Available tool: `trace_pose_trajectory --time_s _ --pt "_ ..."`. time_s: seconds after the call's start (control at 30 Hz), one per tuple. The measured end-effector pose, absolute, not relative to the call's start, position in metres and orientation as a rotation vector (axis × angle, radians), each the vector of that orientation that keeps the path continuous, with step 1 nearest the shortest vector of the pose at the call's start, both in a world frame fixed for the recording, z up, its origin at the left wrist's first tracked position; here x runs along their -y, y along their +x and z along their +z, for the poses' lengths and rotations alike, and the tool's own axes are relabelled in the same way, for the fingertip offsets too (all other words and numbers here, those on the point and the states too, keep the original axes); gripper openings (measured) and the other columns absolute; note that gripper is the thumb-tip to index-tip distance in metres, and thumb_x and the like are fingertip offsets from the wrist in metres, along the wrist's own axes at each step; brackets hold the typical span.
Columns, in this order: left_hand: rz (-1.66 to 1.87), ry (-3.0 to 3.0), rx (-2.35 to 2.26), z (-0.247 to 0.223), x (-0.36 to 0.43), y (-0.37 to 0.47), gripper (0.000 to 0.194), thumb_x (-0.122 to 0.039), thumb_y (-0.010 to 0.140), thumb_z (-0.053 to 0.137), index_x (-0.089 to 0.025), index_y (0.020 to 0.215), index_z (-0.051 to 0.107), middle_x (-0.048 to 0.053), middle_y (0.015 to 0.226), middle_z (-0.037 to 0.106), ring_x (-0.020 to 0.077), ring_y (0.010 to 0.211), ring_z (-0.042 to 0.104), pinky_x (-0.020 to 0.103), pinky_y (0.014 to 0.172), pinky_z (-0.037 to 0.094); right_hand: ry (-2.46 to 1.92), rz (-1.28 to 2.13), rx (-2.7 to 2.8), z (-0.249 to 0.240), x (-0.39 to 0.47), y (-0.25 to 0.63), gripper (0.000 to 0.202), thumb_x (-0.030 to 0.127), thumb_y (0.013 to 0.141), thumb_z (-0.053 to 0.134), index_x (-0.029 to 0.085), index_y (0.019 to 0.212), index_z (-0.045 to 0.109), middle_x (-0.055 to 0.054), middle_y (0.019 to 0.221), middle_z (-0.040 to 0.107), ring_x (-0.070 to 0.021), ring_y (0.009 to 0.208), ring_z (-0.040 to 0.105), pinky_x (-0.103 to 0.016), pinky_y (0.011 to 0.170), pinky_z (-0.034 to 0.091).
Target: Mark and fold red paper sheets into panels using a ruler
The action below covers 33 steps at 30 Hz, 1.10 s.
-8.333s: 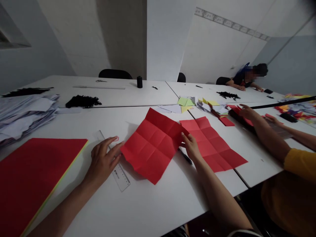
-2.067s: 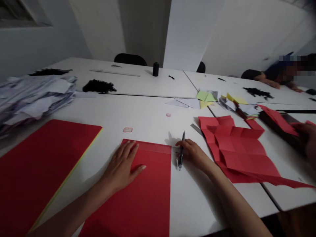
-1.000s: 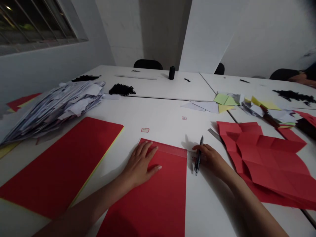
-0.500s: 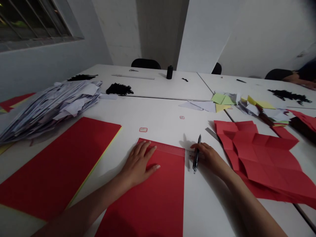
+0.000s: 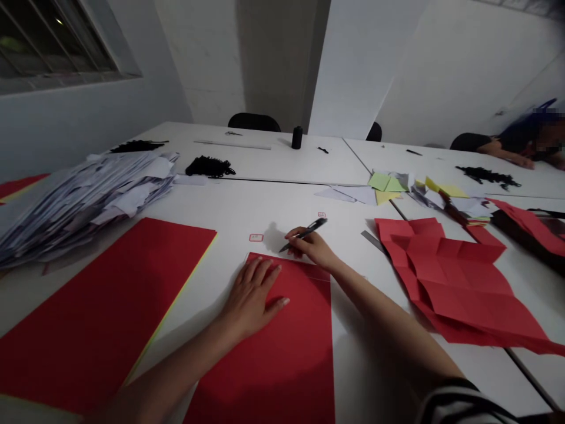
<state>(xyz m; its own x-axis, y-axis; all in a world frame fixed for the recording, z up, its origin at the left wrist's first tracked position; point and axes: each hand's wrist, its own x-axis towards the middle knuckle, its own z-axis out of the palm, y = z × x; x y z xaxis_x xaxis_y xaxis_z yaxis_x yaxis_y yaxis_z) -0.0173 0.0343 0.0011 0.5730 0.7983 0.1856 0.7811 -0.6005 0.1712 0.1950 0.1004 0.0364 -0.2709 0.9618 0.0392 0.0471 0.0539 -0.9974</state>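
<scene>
My left hand (image 5: 253, 297) lies with fingers spread over the upper left part of a red sheet (image 5: 282, 353). A clear ruler (image 5: 304, 270) lies across the sheet's top end, partly under the left fingertips. Above the sheet's top edge, my right hand (image 5: 309, 246) grips a dark pen (image 5: 309, 230), its tip pointing down and left. A small red-bordered label (image 5: 256, 237) sits on the table just left of the pen tip, and another (image 5: 322, 215) is beyond the right hand.
Red sheets (image 5: 106, 300) and a heap of white papers (image 5: 92, 206) lie left. Creased red paper (image 5: 459, 282) and a metal ruler (image 5: 373, 240) are on the right. Black yarn (image 5: 209, 166) and a black spool (image 5: 297, 138) stand further back. A person's arm (image 5: 503, 154) rests far right.
My right hand has moved left with the pen, from beside the sheet's right edge to above its top edge. My left hand stays on the sheet. The view has shifted slightly.
</scene>
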Motion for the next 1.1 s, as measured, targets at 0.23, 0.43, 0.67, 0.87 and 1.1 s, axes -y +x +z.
trace_pose_trajectory --time_s 0.23,0.43,0.67,0.87,1.1 --pt "0.383 2.708 -1.364 0.000 -0.035 -0.017 0.065 -0.060 0.089 0.046 -0.019 0.140 0.045 0.013 0.145 0.042 0.0361 0.138 0.029 0.057 0.111 0.031 -1.096 1.124 1.593 0.015 -0.115 0.174 0.025 0.038 0.073 0.068 0.020 0.071 0.052 0.005 0.061 0.051 -0.0105 0.057 0.044 -0.024 0.055 0.034" --pt "0.401 2.696 -1.359 -0.001 -0.036 -0.015 0.065 -0.061 0.090 0.044 -0.021 0.140 0.044 0.012 0.145 0.042 0.0363 0.138 0.029 0.057 0.111 0.030 -1.146 0.977 1.616 0.005 -0.112 0.182 0.030 0.031 0.076 0.061 0.023 0.060 0.037 0.008 0.052 0.040 -0.0098 0.052 0.035 -0.024 0.053 0.029" --pt "0.414 2.721 -1.339 0.001 -0.036 -0.015 0.065 -0.060 0.090 0.044 -0.020 0.141 0.043 0.012 0.145 0.042 0.0362 0.138 0.029 0.057 0.110 0.031 -1.149 0.971 1.606 0.004 -0.113 0.180 0.030 0.030 0.076 0.059 0.023 0.059 0.036 0.008 0.051 0.039 -0.0097 0.051 0.034 -0.025 0.052 0.027" --pt "0.374 2.711 -1.355 0.002 -0.036 -0.014 0.066 -0.061 0.090 0.045 -0.019 0.141 0.042 0.012 0.146 0.041 0.0360 0.139 0.027 0.057 0.112 0.029 -1.158 0.972 1.595 0.006 -0.111 0.180 0.030 0.029 0.076 0.059 0.023 0.059 0.035 0.008 0.052 0.038 -0.0096 0.051 0.034 -0.024 0.052 0.027" --pt "0.342 2.702 -1.362 0.003 -0.036 -0.014 0.066 -0.060 0.090 0.045 -0.020 0.142 0.041 0.012 0.147 0.041 0.0355 0.140 0.027 0.056 0.113 0.028 -1.156 0.974 1.582 0.003 -0.113 0.180 0.029 0.030 0.076 0.059 0.023 0.059 0.036 0.008 0.052 0.040 -0.0095 0.051 0.036 -0.024 0.052 0.028"
